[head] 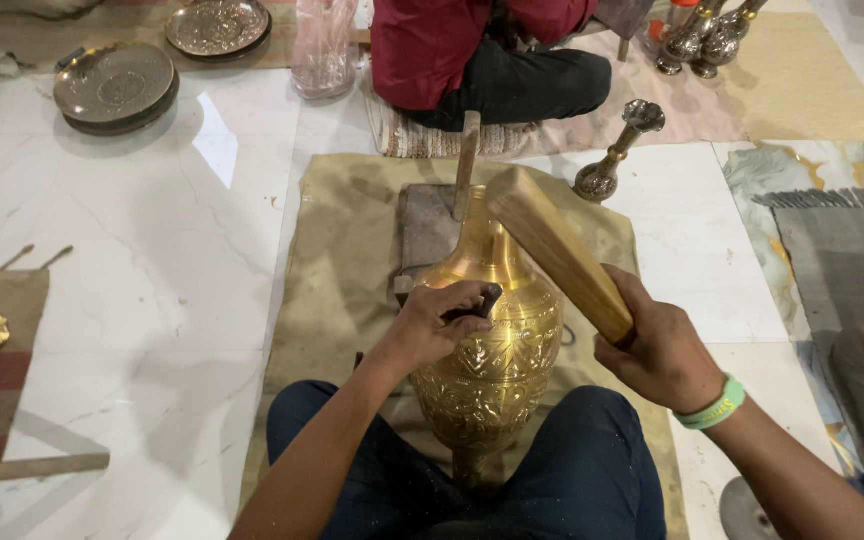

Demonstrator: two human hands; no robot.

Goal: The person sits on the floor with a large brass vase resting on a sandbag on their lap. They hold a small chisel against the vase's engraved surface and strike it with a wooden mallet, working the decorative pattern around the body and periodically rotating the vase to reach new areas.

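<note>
Between the knees, an engraved brass vase [487, 345]; left hand [432, 325] grips a chisel [479, 303], right hand [657, 350] clasps a wooden mallet [557, 250]; metal plates [117, 85] beyond.

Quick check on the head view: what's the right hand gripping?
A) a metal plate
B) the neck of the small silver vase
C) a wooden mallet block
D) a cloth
C: the right hand is closed around the lower end of a wooden mallet block, raised over the brass vase, while the left hand presses a dark chisel against the vase's engraved body.
</note>
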